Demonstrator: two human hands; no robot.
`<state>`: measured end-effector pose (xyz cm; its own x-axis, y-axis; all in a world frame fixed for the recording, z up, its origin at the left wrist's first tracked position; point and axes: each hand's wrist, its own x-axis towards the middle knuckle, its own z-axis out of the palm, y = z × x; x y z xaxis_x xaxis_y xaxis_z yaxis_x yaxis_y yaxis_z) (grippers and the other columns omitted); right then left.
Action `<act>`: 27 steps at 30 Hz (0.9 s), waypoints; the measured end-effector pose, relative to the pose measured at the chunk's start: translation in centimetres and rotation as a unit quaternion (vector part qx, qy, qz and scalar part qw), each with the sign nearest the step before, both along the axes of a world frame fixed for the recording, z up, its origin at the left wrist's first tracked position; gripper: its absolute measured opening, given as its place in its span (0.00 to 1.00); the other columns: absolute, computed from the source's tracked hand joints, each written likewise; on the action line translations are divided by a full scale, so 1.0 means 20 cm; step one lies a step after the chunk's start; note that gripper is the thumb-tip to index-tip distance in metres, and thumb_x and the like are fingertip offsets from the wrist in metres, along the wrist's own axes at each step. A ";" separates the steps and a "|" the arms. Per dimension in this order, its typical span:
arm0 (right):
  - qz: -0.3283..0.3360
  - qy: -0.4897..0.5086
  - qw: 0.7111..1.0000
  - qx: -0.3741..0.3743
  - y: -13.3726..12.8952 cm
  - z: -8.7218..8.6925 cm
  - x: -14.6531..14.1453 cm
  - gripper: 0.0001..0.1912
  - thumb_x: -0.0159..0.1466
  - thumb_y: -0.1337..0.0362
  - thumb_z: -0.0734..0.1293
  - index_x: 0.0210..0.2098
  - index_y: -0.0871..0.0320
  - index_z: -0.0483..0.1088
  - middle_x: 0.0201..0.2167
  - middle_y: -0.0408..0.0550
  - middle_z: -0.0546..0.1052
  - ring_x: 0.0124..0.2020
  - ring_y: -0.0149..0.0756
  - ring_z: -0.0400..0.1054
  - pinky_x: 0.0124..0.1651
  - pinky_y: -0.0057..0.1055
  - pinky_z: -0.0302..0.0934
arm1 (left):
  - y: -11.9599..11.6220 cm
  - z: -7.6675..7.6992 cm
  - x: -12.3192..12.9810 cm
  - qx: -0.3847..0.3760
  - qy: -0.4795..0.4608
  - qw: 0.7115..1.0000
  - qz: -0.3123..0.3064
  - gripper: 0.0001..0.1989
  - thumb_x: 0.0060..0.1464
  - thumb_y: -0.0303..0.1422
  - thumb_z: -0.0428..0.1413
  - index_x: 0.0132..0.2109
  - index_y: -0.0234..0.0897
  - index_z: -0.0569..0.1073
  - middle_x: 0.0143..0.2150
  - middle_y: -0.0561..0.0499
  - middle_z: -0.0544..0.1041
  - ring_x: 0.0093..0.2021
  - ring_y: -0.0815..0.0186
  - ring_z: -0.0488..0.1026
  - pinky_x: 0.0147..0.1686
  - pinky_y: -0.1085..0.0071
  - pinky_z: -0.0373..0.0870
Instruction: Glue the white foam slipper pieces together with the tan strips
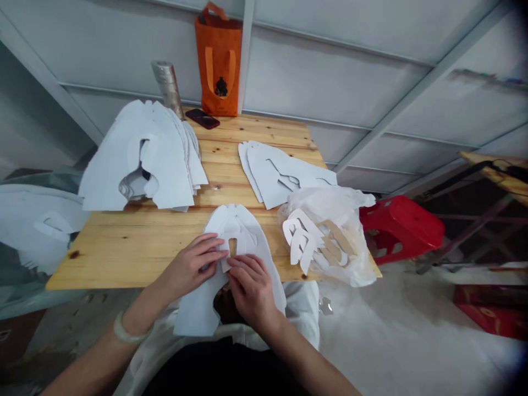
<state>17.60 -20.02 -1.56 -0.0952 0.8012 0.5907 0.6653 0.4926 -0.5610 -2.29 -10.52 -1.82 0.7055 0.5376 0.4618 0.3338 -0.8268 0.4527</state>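
A white cut-out sheet of card or foam point(197, 308), curved at the top with a keyhole-like opening, lies half on the table edge and half over my lap. My left hand point(196, 261) has its fingers closed at the left side of the narrow slot. From the right, my right hand point(251, 286) pinches a small white strip point(226, 265) beside the same slot. Its thumb and fingertips meet close to my left fingertips. Wood shows through the slot. The undersides of both hands' grips are hidden.
A stack of similar white cut-outs point(169, 170) stands at the left; flatter sheets point(280, 170) lie at the back right. A plastic bag point(358, 264) of cut scraps sits at the right edge. Behind are a phone point(202, 118), a metallic flask point(168, 85) and an orange bag point(218, 60).
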 end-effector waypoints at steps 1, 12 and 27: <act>0.002 -0.007 1.000 0.005 -0.01 0.00 0.00 0.10 0.69 0.76 0.66 0.43 0.56 0.74 0.49 0.50 0.83 0.50 0.45 0.77 0.58 0.50 0.69 | 0.00 0.01 0.00 0.003 0.000 1.000 -0.001 0.15 0.66 0.24 0.56 0.56 0.39 0.79 0.59 0.42 0.78 0.66 0.53 0.69 0.62 0.51 0.75; 0.036 -0.010 0.999 0.037 -0.16 -0.01 0.04 0.14 0.66 0.79 0.66 0.48 0.60 0.74 0.47 0.56 0.80 0.51 0.45 0.72 0.57 0.47 0.72 | -0.01 0.05 0.01 0.024 0.018 0.999 -0.020 0.17 0.67 0.22 0.53 0.59 0.36 0.77 0.57 0.42 0.79 0.62 0.58 0.73 0.62 0.58 0.75; 0.100 0.052 0.993 -0.018 -0.16 0.02 0.10 0.08 0.69 0.73 0.65 0.42 0.54 0.74 0.43 0.46 0.83 0.44 0.37 0.75 0.68 0.52 0.60 | -0.05 0.08 -0.01 0.021 0.019 0.994 -0.104 0.16 0.67 0.25 0.56 0.58 0.38 0.79 0.56 0.44 0.83 0.60 0.60 0.78 0.60 0.62 0.78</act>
